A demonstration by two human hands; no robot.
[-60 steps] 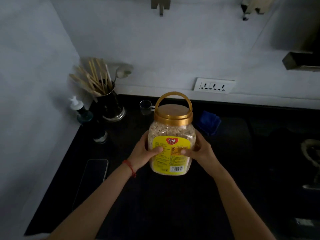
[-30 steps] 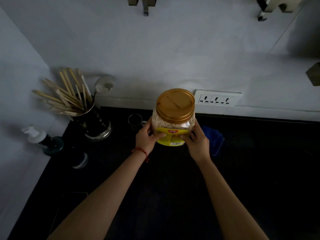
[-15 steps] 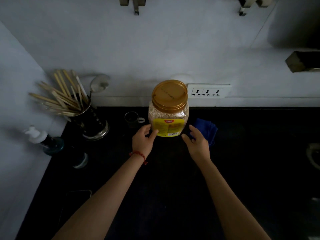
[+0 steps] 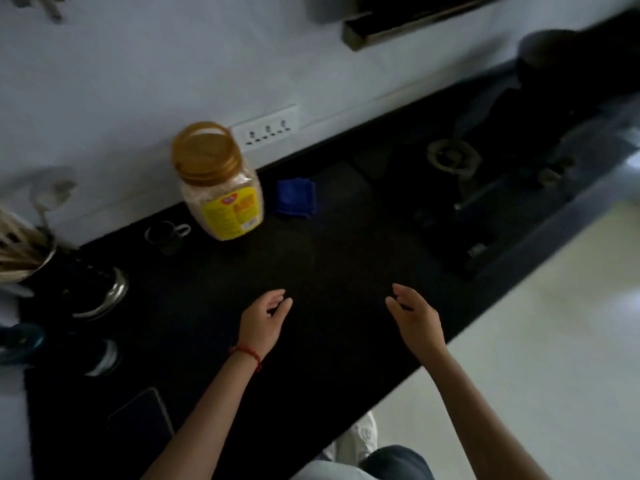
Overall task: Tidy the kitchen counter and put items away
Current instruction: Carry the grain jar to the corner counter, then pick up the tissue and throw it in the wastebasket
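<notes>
Both hands have let go of the jar (image 4: 221,188) and drawn back toward the counter's (image 4: 346,271) near edge. The left hand (image 4: 263,320) and right hand (image 4: 415,320) hover with fingers loosely spread, holding nothing. The jar, earlier gripped between them, now stands alone near the wall, between a small cup (image 4: 166,235) and a blue cloth (image 4: 296,197).

Bare counter (image 4: 311,271) lies in front of the jar (image 4: 221,188). A cup (image 4: 166,235) stands just left of the jar, a blue cloth (image 4: 295,197) just right, the stove (image 4: 485,188) farther right.
</notes>
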